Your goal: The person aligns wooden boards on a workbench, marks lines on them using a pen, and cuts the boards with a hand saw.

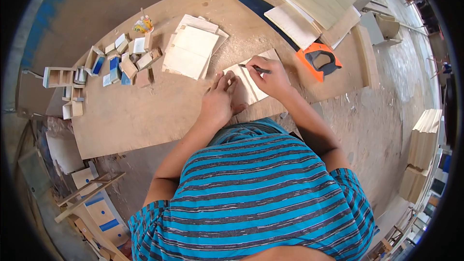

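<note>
At the front edge of the workbench, a pale wooden board [253, 97] lies under both hands. My right hand [271, 78] is closed on a dark pen [261, 70], its tip down by the board's surface. Pressed on the left part of the board is my left hand [220, 95], fingers stretched out and bent a little. Shadow hides what, if anything, lies under those fingers. Left of the hands is a stack of thin wooden panels [190, 50]. To the right lies a handsaw with an orange handle [320, 62].
A heap of small wood blocks [128, 65], some blue, covers the bench's left side. Small wooden boxes [60, 76] stand at its left edge. More panels [323, 1] are stacked over the saw's far side. Sawdust lies on the workbench [140, 121].
</note>
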Available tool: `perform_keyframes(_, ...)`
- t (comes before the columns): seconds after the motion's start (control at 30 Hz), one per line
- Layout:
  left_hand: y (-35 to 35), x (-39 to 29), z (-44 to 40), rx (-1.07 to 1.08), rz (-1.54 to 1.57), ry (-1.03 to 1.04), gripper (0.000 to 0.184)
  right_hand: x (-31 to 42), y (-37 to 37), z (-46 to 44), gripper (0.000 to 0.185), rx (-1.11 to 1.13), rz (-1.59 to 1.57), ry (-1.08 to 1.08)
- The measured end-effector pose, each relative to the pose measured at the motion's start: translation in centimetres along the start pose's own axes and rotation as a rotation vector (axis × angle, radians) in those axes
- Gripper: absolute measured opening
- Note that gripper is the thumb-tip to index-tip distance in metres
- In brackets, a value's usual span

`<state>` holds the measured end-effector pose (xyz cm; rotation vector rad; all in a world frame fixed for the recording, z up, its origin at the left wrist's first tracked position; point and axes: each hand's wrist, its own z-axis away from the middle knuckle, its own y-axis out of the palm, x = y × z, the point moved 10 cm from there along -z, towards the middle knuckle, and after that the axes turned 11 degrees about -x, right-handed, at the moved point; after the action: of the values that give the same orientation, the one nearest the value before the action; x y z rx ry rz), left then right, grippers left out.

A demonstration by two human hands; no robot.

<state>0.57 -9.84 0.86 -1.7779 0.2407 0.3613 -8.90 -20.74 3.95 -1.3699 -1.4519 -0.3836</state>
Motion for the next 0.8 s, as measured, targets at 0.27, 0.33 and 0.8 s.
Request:
perform_keyframes(0.27,-0.2,0.1,0.2,-0.033,0.035,0.008,0.08,-1.3,-0.7,0.7,0.005,-0.059,-0.058,0.04)
perform_keyframes(0.33,-0.3,0.0,0.2,-0.029,0.033,0.007,0.08,-1.4,-0.4,0.7,0.005,-0.053,-0.054,0.02)
perform_keyframes(0.8,-0.1,0.0,0.2,-0.02,0.028,0.029,0.079,0.1,0.8,-0.5,0.006,0.052,0.103,-0.049)
